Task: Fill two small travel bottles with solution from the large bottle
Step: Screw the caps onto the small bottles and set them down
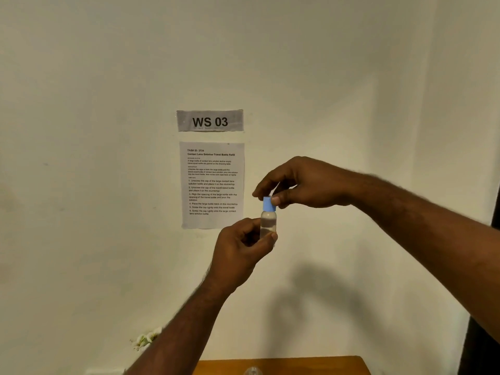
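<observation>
Far left, low against the wall: small white flowers (144,340), blurred, partly behind the left forearm

Centre-left on the cream wall (81,104): grey label (210,121) reading "WS 03"; directly below it, printed instruction sheet (212,185), headed "Contact Lens Solution Travel Bottle Refill", numbered steps beneath

Left hand (240,251) raised in front of the sheet's lower right corner, fingers curled and clamped around the lower body of a small travel bottle (268,222); thumb across the bottle's base on the right side

Bottle held upright, in mid-air, well above the tabletop; clear body, liquid inside seems to fill the lower part, exact level hard to read

Blue cap (269,204) seated on the bottle's neck; whether threaded fully down cannot be told

Right hand (303,182) reaching in from the right, above the bottle, thumb and fingertips pinched on the blue cap from either side

Bottom edge, centre to right: strip of orange-brown wooden table (311,365); on it a clear rounded object (253,371), cut off by the frame, not identifiable

Far right edge: dark vertical band (484,347), indistinct
</observation>
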Available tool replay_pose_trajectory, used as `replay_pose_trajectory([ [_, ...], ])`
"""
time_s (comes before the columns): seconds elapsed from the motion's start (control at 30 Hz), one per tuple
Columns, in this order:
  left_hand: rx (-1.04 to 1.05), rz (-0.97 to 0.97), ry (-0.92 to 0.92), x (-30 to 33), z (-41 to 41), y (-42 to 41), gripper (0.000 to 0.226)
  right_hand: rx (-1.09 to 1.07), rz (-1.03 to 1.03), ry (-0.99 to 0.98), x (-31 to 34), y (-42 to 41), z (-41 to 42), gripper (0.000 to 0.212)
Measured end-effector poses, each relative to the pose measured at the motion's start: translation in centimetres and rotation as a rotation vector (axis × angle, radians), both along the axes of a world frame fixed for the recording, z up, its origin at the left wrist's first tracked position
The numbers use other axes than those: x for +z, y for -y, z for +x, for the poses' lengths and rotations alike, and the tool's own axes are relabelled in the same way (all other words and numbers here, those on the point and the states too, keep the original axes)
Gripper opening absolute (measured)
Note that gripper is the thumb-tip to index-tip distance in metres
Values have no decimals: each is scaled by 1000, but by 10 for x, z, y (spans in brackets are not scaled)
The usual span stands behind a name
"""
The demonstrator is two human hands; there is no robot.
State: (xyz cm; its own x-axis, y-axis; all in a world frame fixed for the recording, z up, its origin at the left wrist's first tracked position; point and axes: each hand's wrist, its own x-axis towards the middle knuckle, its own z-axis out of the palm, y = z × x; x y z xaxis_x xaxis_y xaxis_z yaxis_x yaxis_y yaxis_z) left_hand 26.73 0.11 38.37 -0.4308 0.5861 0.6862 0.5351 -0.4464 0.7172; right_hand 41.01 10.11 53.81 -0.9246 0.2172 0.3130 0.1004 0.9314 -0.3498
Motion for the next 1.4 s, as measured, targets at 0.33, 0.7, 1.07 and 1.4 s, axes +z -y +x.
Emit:
replay_pose_trajectory([
  [0.33, -55, 4, 79, -13, -9, -7, 17, -35, -40, -27, -18, -3, -15, 15],
  [0.7, -8, -56, 95, -40, -13, -18, 19, -308, -16, -243, -71, -5, -34, 10],
  [1.07, -103, -228, 118, -104, -20, -27, 19, -247, -495, -219, -193, -33, -25, 29],
  [1.4, 135, -729, -115, -248, -30, -42, 71, -618, -584, -56, -401, -93, -3, 47],
])
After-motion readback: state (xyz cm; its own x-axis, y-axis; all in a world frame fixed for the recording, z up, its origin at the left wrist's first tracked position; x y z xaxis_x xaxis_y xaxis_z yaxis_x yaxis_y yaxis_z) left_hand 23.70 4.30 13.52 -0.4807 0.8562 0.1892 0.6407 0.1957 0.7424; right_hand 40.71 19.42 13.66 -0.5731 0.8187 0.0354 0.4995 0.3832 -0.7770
